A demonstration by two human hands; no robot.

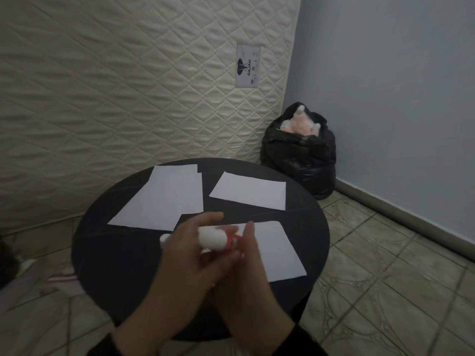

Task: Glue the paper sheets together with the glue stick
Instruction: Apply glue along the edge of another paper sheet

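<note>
Dim tiled floor and a quilted mattress on edge frame our round black desk. Above its near half our left hand is wrapped around the white body of the glue stick, which lies roughly level, and our right hand pinches its red end with curled fingers. Under the right hand lies one paper sheet. Farther off we see a second sheet and, to the left, a stack of sheets, all flat on the desk. Beyond, in the corner, a black plastic bag stands open, holding something pink and white and fluffy.
</note>
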